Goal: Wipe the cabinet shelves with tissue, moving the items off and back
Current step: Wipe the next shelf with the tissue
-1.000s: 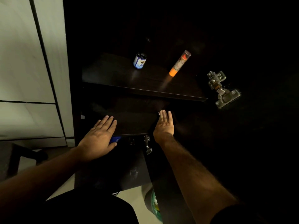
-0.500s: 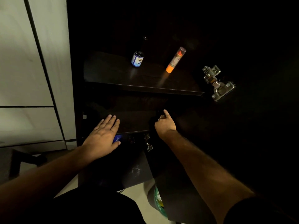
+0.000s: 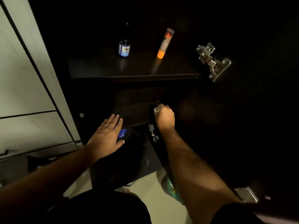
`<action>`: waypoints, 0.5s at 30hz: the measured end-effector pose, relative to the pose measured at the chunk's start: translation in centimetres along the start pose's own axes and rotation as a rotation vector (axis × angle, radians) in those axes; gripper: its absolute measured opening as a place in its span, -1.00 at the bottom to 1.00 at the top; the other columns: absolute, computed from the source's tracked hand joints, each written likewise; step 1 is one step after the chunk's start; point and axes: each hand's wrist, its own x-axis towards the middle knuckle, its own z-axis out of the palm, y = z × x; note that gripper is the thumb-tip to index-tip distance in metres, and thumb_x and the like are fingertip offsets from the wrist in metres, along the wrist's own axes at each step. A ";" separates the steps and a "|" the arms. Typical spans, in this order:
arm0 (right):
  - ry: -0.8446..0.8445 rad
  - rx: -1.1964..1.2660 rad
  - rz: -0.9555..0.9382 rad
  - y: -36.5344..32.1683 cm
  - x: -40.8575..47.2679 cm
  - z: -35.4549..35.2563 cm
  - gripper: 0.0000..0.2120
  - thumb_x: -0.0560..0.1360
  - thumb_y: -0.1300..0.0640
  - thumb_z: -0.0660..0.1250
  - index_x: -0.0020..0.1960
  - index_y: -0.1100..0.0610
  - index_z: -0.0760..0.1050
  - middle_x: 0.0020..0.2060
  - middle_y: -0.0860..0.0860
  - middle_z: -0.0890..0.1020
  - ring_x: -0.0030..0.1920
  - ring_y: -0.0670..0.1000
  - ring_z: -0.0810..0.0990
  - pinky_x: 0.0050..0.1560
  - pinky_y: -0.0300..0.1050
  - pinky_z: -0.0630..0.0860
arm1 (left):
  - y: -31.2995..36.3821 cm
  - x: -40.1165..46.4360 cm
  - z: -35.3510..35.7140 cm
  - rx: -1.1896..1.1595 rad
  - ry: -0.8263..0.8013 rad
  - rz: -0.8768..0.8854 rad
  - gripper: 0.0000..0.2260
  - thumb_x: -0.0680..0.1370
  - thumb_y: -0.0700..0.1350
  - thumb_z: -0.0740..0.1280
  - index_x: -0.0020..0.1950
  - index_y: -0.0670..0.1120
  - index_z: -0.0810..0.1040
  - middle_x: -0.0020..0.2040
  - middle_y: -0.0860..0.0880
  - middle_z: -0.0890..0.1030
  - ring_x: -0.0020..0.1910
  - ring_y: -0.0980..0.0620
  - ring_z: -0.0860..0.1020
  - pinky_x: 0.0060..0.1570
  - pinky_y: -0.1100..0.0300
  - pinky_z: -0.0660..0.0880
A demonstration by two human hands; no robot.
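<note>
**Tissue bunched, low shelf under the cloth**

Right hand [image 3: 165, 116] is curled into a fist at the far right end of the lower shelf [image 3: 135, 113], and a scrap of white tissue [image 3: 156, 110] pokes out past the knuckles. So that grip is closed tight round the wad, which sits at the front of the fist, toward the shelf's back corner. Bunching it like that looks meant to put pressure into the corner where the shelf meets the cabinet side.

Left hand [image 3: 107, 136] lies flat, fingers straight and together, holding nothing; its fingertips rest at the shelf's front edge, well to the left of the tissue hand. My read: it's a brace, steadying the body while the other arm reaches in. Just under its thumb side a blue item [image 3: 122, 133] shows on a level below; what it is I cannot tell.

Above and beyond both hands, the upper shelf [image 3: 134, 70] carries a small dark bottle [image 3: 124, 49] and an orange tube [image 3: 165, 44], both upright and apart. They stand clear of the stroke, so the lower shelf is the one being worked now.

A metal hinge [image 3: 212, 61] gleams up to the right of the fist.
</note>
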 end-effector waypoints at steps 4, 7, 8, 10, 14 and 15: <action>-0.049 0.042 0.095 0.2 -0.7 1.8 -0.80 0.56 0.10 0.29 0.04 0.19 0.63 0.06 0.16 0.58 0.01 0.21 0.60 -0.04 0.02 0.58 | 0.3 0.3 0.2 -0.030 0.020 -0.006 -0.22 0.57 0.17 0.25 0.59 -0.14 -0.08 0.60 -0.12 -0.08 0.58 -0.05 -0.16 0.54 0.06 -0.15; 0.067 0.484 0.343 -0.7 0.5 1.9 -0.90 0.51 0.12 0.38 -0.08 0.11 0.66 -0.12 0.13 0.68 -0.10 0.14 0.67 -0.05 0.05 0.62 | 0.7 0.8 0.2 -0.003 0.027 -0.045 -0.21 0.57 0.19 0.23 0.59 -0.13 -0.11 0.60 -0.12 -0.10 0.57 -0.04 -0.19 0.54 0.06 -0.17; 0.133 0.737 0.450 -1.2 1.2 1.4 -0.94 0.49 0.16 0.40 -0.12 0.10 0.65 -0.18 0.11 0.69 -0.17 0.11 0.68 -0.08 0.07 0.64 | 0.9 0.8 0.1 0.018 0.022 -0.063 -0.22 0.58 0.20 0.21 0.59 -0.13 -0.13 0.60 -0.11 -0.13 0.57 -0.03 -0.20 0.53 0.07 -0.19; 0.199 1.153 0.575 -2.5 2.5 0.1 -0.90 0.49 0.28 0.39 -0.13 0.10 0.60 -0.21 0.11 0.69 -0.27 0.03 0.67 -0.15 0.02 0.66 | 1.3 1.0 -0.3 0.052 0.015 -0.087 -0.22 0.58 0.21 0.18 0.59 -0.12 -0.15 0.60 -0.10 -0.16 0.57 -0.01 -0.23 0.53 0.09 -0.21; 0.312 1.162 0.424 -4.0 4.5 -1.6 -0.89 0.47 0.24 0.42 -0.02 0.10 0.63 -0.10 0.03 0.68 -0.16 -0.05 0.68 -0.13 -0.11 0.66 | 1.4 0.5 -0.3 0.053 0.042 -0.135 -0.21 0.57 0.22 0.20 0.59 -0.12 -0.13 0.60 -0.10 -0.14 0.56 0.00 -0.22 0.53 0.09 -0.20; 0.321 1.112 0.393 -3.9 4.6 -1.9 -0.87 0.47 0.22 0.43 0.00 0.10 0.64 -0.07 0.01 0.67 -0.11 -0.05 0.67 -0.10 -0.12 0.65 | 1.5 0.2 -0.2 0.052 0.050 -0.148 -0.21 0.58 0.21 0.21 0.59 -0.12 -0.13 0.60 -0.10 -0.13 0.55 0.02 -0.24 0.52 0.10 -0.21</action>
